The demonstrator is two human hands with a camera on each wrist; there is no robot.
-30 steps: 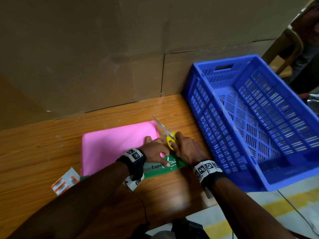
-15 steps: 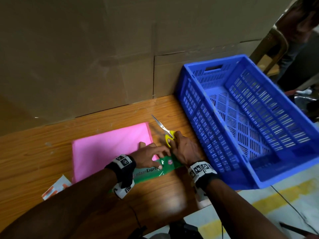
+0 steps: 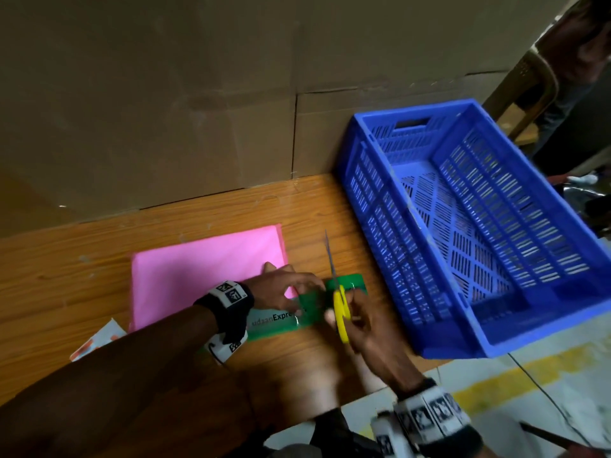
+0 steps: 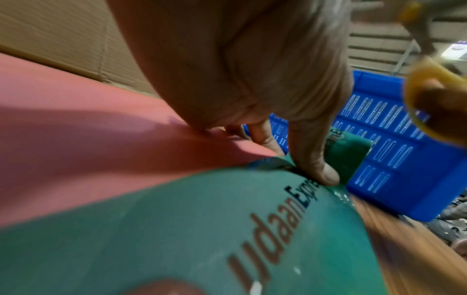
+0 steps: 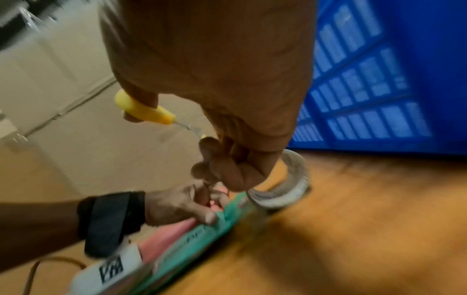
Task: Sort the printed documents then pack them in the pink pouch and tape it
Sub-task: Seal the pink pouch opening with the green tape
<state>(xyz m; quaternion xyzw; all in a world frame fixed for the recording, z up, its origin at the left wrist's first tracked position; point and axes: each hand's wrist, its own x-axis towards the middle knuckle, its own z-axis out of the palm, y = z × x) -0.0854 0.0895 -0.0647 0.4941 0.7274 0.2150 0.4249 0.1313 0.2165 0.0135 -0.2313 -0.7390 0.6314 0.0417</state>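
1. On the wooden table (image 3: 82, 259), against a cardboard wall (image 3: 148, 110), lay 1 pink pouch (image 3: 205, 269), flat, its near edge covered by a strip of green tape (image 3: 274, 320) printed "udaanExpre", the rest of the lettering hidden.
2. The green tape ran along the pouch's near edge and past its right corner onto bare table, where its free end (image 3: 350, 282) lay toward the blue crate (image 3: 496, 338).
3. Left hand (image 3: 284, 290): fingers bent downward, fingertips (image 4: 326, 175) pressing the tape at the pouch's right corner; nothing was grasped, only held flat. The wrist carried a black band with square markers.
4. Right hand (image 3: 367, 322): clenched around 1 pair of scissors (image 3: 340, 309), thumb and fingers through the yellow handle loops. The steel blades (image 3: 330, 256) pointed away from the person, crossing over the tape just right of the left fingertips. Whether the blades were parted or closed could not be told; the view was blurred.
5. In the right wrist view, a roll of tape (image 5: 285, 183) sat on the table just under the right hand, at the end of the green strip.
6. 1 blue crate, slatted, stood to the right of the pouch, near the tape's end, overhanging the table's front edge.
7. 1 white and orange printed slip (image 3: 96, 338) lay by the pouch's near left corner, partly under the left forearm.
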